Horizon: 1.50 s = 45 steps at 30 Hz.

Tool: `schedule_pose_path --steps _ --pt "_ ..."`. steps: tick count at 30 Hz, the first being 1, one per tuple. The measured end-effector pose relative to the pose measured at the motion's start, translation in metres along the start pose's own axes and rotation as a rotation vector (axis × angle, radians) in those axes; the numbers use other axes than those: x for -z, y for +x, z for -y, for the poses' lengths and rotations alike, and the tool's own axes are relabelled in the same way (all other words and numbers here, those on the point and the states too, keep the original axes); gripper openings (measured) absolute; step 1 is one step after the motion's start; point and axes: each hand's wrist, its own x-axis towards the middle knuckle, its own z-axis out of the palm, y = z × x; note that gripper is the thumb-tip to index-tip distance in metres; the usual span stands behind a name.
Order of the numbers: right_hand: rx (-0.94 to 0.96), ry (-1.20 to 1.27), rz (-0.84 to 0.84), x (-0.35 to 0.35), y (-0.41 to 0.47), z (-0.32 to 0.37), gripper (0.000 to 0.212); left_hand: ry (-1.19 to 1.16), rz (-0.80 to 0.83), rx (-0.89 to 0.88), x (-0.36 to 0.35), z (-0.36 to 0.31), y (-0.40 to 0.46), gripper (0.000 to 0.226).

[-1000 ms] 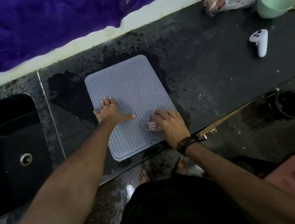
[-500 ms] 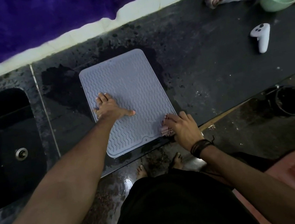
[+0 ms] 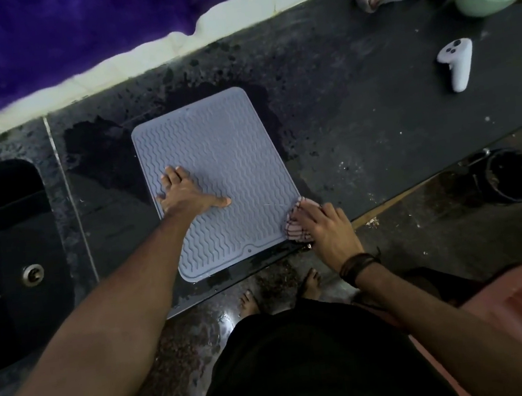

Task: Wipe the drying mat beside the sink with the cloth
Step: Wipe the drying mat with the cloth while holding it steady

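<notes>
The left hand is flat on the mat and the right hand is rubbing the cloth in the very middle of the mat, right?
Not quite. In the head view the left hand is flat on the mat, but the right hand has the cloth at the mat's near right corner, not the middle.

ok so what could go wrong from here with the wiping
The cloth under the right hand sits at the drying mat's right near corner, close to the counter edge, so a stroke outward could push water or grit onto the floor by the bare feet. The left hand presses only the mat's left side, so the right side might shift or curl. The far half may go unwiped.
</notes>
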Motion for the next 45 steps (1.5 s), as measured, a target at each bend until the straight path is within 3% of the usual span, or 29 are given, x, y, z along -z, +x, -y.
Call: schedule_pose_path --steps 7,11,17,21,26,31,40,45 --pt "-0.033 0.112 -0.044 0.018 0.043 0.021 0.065 -0.04 -0.006 -0.047 -0.011 0.008 0.001 0.153" --pt "0.01 0.089 0.027 0.012 0.07 0.044 0.059 -0.029 0.047 -0.057 -0.015 0.012 0.004 0.144" --pt "0.078 0.012 0.038 -0.001 0.019 0.018 0.07 -0.078 0.035 -0.085 -0.022 0.017 0.008 0.139" --pt "0.065 -0.002 0.034 0.003 0.006 0.013 0.063 -0.075 0.011 -0.103 -0.025 0.02 0.007 0.138" --pt "0.042 0.133 -0.043 0.018 0.07 0.047 0.059 -0.079 -0.006 -0.123 -0.027 0.021 0.004 0.136" --pt "0.082 0.11 0.016 0.009 0.118 0.082 0.057 -0.042 -0.025 -0.113 -0.026 0.02 0.004 0.125" --pt "0.176 0.041 0.058 0.007 0.04 0.039 0.066 -0.128 0.032 -0.119 -0.022 0.019 0.002 0.136" --pt "0.047 0.115 -0.04 0.028 0.08 0.028 0.053 -0.118 0.007 -0.12 -0.022 0.018 0.0 0.135"
